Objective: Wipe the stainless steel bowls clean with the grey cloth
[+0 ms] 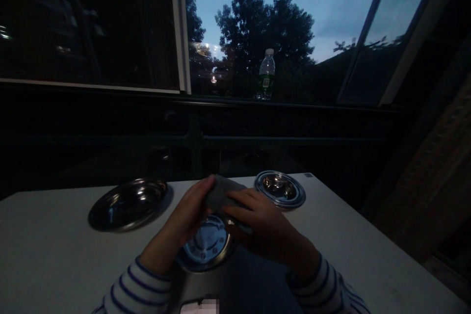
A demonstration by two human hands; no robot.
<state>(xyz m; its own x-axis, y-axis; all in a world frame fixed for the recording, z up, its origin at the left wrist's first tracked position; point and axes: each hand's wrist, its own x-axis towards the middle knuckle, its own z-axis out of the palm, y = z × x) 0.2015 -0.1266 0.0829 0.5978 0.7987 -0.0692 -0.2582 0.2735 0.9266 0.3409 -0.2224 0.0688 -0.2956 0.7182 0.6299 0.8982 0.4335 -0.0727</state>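
Note:
Between my hands a shiny metal bowl is tilted towards me, its pale bluish round base showing a ring of small marks. A grey cloth is folded over its far edge. My left hand is closed at the bowl's left side, its thumb against the cloth and its other fingers partly hidden. With bent fingers, my right hand presses the cloth onto the far right part of the rim. Both sleeves are white with dark stripes.
On the white table, a wide metal bowl stands left and stacked metal dishes stand right. A pale object with a dark edge lies at the near edge. A plastic bottle stands on the sill by the open window.

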